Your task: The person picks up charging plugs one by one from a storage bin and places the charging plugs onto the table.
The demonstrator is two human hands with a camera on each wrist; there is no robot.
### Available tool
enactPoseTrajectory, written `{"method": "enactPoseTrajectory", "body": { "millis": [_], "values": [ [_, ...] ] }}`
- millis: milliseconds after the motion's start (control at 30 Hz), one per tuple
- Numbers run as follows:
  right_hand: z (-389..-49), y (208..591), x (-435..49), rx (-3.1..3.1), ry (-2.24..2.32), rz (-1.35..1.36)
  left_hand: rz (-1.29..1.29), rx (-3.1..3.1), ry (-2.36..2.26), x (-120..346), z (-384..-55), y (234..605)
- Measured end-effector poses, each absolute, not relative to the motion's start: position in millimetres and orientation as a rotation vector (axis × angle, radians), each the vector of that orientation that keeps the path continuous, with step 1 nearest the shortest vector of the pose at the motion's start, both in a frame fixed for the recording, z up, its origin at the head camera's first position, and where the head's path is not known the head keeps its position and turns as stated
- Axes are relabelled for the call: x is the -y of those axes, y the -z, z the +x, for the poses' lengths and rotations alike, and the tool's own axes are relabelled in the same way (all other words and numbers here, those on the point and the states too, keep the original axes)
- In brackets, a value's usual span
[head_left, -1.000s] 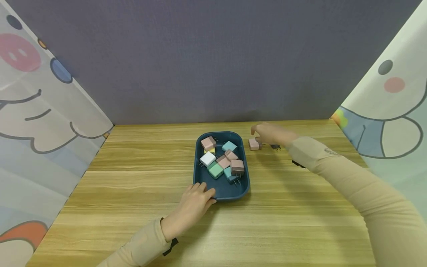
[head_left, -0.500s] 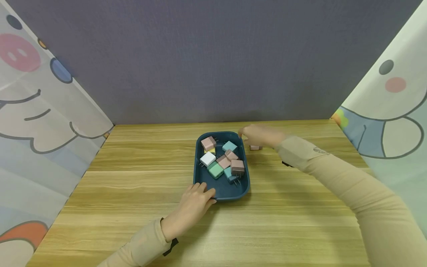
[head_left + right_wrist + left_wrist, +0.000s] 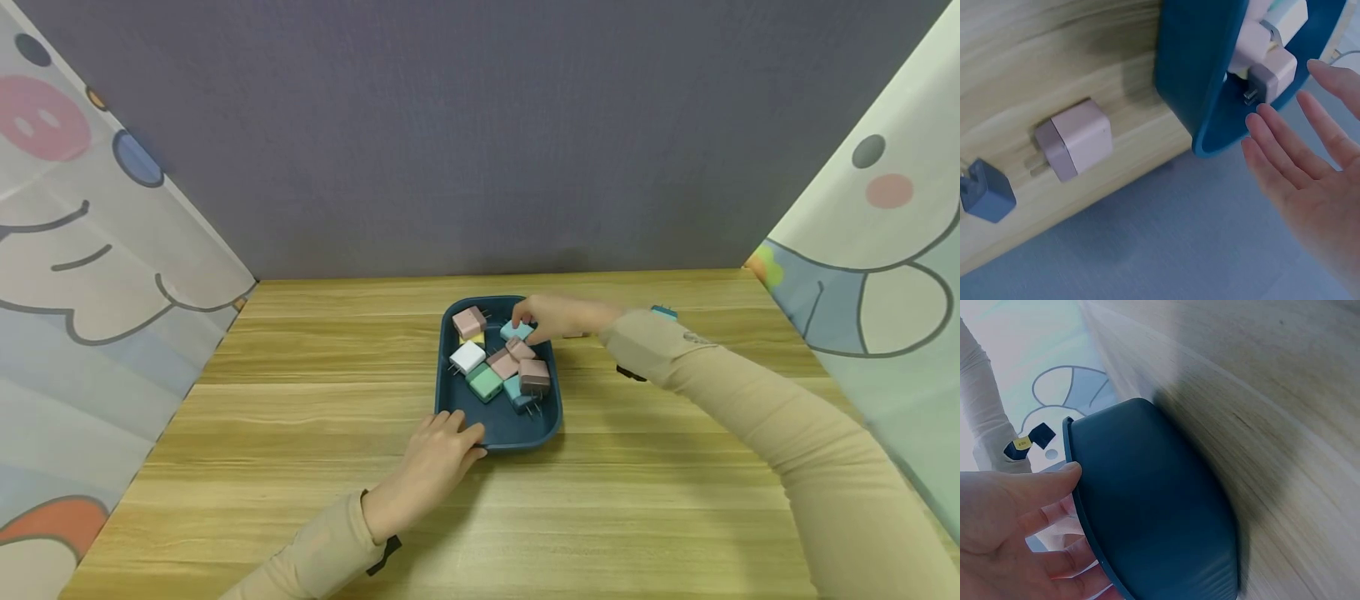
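Note:
A dark blue plastic bin [image 3: 510, 429] stands on the table with several plug-in chargers in it. My left hand [image 3: 431, 458] grips its near left corner, thumb outside the wall [image 3: 1154, 500] and fingers over the rim. Over the far right part of the bin is my right hand [image 3: 558, 317], fingers spread and apart in the right wrist view. In the head view its fingertips overlap a light blue charger [image 3: 513, 332]. Pink, green [image 3: 485, 383] and white [image 3: 467, 357] chargers lie around it; a bit of yellow shows under a pink one [image 3: 468, 322].
Right of the bin, a pink charger [image 3: 1082, 140] lies on the wooden table [image 3: 315, 375], mostly behind my right hand in the head view. A blue charger [image 3: 988, 190] lies farther right. A grey panel [image 3: 480, 150] rises behind the table, with cartoon-printed sheets at both sides.
My right hand has moved left from above the pink charger on the table to over the bin. The blue charger at the right has come into view. My left hand has stayed still.

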State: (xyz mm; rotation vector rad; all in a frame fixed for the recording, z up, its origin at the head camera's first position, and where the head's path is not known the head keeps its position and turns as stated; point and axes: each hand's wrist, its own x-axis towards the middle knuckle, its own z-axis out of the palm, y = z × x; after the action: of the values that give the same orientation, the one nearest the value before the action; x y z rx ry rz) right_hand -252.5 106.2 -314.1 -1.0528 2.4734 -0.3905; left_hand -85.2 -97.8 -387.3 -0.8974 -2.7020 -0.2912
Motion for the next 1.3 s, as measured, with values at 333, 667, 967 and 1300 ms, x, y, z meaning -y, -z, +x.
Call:
{"method": "enactPoseTrajectory", "body": {
  "millis": [333, 667, 967, 1300],
  "values": [
    [-256.9, 330.6, -102.9, -2.44, 0.424, -1.077, -0.895, 2.695, 0.286, 97.5, -85.1, 387.6],
    [-256.2, 337.4, -96.1, -2.421, 0.464, -1.006, -0.895, 2.698, 0.281, 98.3, -85.6, 388.6],
    [-261.6, 345.0, -91.2, -2.418, 0.424, -0.942, -0.896, 2.69, 0.283, 98.1, -85.9, 388.6],
    [-266.5, 351.2, -90.3, -2.388, 0.43, -0.975, -0.899, 2.69, 0.28, 97.9, -86.0, 388.4]
  ]
}}
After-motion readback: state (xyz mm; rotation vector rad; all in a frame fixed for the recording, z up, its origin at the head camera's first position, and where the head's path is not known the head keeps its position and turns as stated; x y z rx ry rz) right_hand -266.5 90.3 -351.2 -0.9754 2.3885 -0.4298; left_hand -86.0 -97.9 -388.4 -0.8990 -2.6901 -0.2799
